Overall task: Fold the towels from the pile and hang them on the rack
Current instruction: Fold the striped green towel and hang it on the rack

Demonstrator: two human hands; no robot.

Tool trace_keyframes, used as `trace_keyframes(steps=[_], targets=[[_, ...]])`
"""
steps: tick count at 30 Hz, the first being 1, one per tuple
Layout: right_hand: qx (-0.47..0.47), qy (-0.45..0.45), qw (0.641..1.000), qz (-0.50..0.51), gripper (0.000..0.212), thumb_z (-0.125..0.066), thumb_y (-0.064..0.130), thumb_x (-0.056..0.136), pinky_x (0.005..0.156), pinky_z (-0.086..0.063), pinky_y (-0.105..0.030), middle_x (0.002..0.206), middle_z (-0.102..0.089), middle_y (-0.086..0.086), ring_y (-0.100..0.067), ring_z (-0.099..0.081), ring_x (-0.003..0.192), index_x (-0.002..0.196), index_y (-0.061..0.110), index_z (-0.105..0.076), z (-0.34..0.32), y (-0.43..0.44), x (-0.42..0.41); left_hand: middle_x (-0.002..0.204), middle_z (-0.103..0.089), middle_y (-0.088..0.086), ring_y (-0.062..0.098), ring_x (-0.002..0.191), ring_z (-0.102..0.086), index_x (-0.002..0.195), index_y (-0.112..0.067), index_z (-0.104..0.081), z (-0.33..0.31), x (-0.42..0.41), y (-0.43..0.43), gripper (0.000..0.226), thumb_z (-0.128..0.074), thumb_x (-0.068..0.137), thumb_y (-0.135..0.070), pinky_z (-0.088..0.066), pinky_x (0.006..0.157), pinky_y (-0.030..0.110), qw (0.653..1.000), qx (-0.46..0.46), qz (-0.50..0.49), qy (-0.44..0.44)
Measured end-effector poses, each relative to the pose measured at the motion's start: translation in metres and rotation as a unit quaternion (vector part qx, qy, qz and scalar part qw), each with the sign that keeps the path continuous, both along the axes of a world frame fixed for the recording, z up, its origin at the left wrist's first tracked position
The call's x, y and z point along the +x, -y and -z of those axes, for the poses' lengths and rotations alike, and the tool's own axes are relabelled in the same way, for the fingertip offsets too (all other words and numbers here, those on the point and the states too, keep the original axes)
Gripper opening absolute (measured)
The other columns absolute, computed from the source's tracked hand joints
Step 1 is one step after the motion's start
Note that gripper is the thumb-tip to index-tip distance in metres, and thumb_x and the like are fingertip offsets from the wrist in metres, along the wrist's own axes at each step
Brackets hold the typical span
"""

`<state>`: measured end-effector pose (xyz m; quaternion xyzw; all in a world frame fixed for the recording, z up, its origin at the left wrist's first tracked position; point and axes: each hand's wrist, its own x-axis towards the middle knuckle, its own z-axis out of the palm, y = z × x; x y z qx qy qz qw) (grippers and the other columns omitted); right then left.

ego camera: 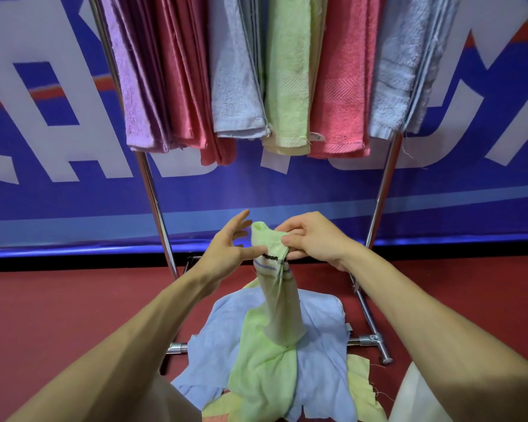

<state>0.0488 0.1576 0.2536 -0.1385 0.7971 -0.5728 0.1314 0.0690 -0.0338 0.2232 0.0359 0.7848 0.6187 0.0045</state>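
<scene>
Just below the chrome rack, the right hand pinches the top of a pale green striped terry towel hanging onto the blue-and-green towel pile on the red floor; the left hand, fingers spread, touches it.

Two hands, one rack, one pile

We see a rack of polished, mirror-bright metal tubing. The pink towel is rough looped terry with a flat herringbone band. The maroon cloth shines like satin. The held green towel looks thin and soft, and the floor matt.
</scene>
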Motion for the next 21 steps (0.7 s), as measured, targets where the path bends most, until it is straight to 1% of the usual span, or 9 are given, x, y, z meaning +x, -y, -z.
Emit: trace_keyframes(steps=[2, 4, 6, 8, 10, 12, 15, 17, 21], targets=[[0.043, -0.046, 0.996, -0.059, 0.021, -0.053, -0.006, 0.092, 0.072, -0.057, -0.027, 0.083, -0.068, -0.012, -0.015, -0.066, 0.076, 0.093, 0.009, -0.066, -0.007, -0.005, 0.000, 0.123, -0.064, -0.007, 0.007, 0.115, -0.059, 0.144, -0.032, -0.036, -0.001, 0.001, 0.000, 0.084, -0.079, 0.076, -0.008, -0.047, 0.092, 0.023, 0.999, 0.011, 0.036, 0.009], [0.066, -0.070, 0.992, -0.083, 0.022, -0.053, -0.007, 0.092, 0.065, -0.057, -0.024, 0.079, -0.067, -0.006, -0.008, -0.064, 0.070, 0.091, 0.010, -0.067, -0.009, -0.009, -0.001, 0.109, -0.072, 0.002, 0.013, 0.104, -0.066, 0.130, -0.020, -0.055, -0.003, 0.004, -0.002, 0.061, -0.079, 0.075, -0.009, -0.051, 0.091, 0.028, 0.998, 0.016, 0.057, 0.023], [0.069, -0.096, 0.991, -0.067, 0.020, -0.054, -0.006, 0.092, 0.061, -0.052, -0.018, 0.074, -0.066, 0.000, 0.000, -0.062, 0.063, 0.092, 0.009, -0.068, -0.009, -0.012, -0.001, 0.094, -0.074, 0.006, 0.013, 0.088, -0.067, 0.103, -0.006, -0.068, -0.007, 0.008, -0.006, 0.032, -0.079, 0.075, -0.015, -0.051, 0.082, 0.028, 0.998, -0.015, 0.062, 0.012], [0.078, -0.137, 0.987, -0.032, 0.016, -0.060, -0.002, 0.089, 0.065, -0.050, -0.021, 0.074, -0.068, 0.003, 0.001, -0.061, 0.065, 0.093, 0.009, -0.070, -0.007, -0.012, -0.004, 0.077, -0.068, 0.002, 0.009, 0.072, -0.061, 0.087, 0.000, -0.067, -0.008, 0.010, -0.009, 0.026, -0.080, 0.075, -0.019, -0.049, 0.069, 0.023, 0.999, -0.024, 0.040, -0.011], [0.102, -0.131, 0.986, -0.021, 0.009, -0.069, 0.009, 0.084, 0.069, -0.052, -0.029, 0.075, -0.070, 0.001, -0.006, -0.062, 0.068, 0.092, 0.014, -0.070, -0.001, -0.013, -0.008, 0.070, -0.062, -0.001, 0.008, 0.064, -0.056, 0.082, 0.001, -0.064, -0.010, 0.009, -0.012, 0.027, -0.080, 0.076, -0.020, -0.044, 0.060, 0.019, 0.999, -0.024, 0.020, -0.029], [0.151, -0.092, 0.984, -0.033, 0.018, -0.078, 0.022, 0.078, 0.068, -0.050, -0.037, 0.070, -0.067, -0.001, -0.012, -0.059, 0.066, 0.087, 0.011, -0.068, 0.006, -0.015, -0.009, 0.069, -0.061, -0.001, 0.008, 0.062, -0.054, 0.082, 0.001, -0.064, -0.011, 0.009, -0.012, 0.025, -0.079, 0.077, -0.018, -0.043, 0.058, 0.019, 0.999, -0.033, 0.020, -0.032], [0.234, -0.089, 0.967, -0.047, 0.036, -0.081, 0.033, 0.075, 0.063, -0.039, -0.031, 0.062, -0.055, -0.002, -0.012, -0.047, 0.061, 0.079, 0.000, -0.066, 0.014, -0.015, -0.008, 0.070, -0.066, -0.004, 0.006, 0.064, -0.057, 0.080, -0.009, -0.068, -0.013, 0.011, -0.010, 0.010, -0.076, 0.080, -0.014, -0.046, 0.061, 0.020, 0.997, -0.062, 0.043, -0.032], [0.210, -0.105, 0.971, -0.037, 0.038, -0.080, 0.031, 0.077, 0.062, -0.035, -0.030, 0.063, -0.050, -0.003, -0.011, -0.043, 0.063, 0.079, -0.004, -0.066, 0.012, -0.015, -0.007, 0.071, -0.064, -0.004, 0.005, 0.063, -0.055, 0.080, -0.012, -0.067, -0.013, 0.011, -0.008, 0.008, -0.074, 0.083, -0.015, -0.044, 0.061, 0.020, 0.995, -0.076, 0.045, -0.035], [0.031, -0.073, 0.997, 0.014, 0.011, -0.075, 0.016, 0.082, 0.074, -0.048, -0.032, 0.071, -0.069, -0.003, -0.009, -0.058, 0.071, 0.073, 0.009, -0.071, 0.005, -0.012, -0.005, 0.082, -0.067, 0.000, 0.011, 0.071, -0.059, 0.092, -0.011, -0.062, -0.012, 0.008, -0.007, 0.014, -0.070, 0.086, -0.021, -0.047, 0.067, 0.028, 0.999, -0.016, -0.002, -0.034]])
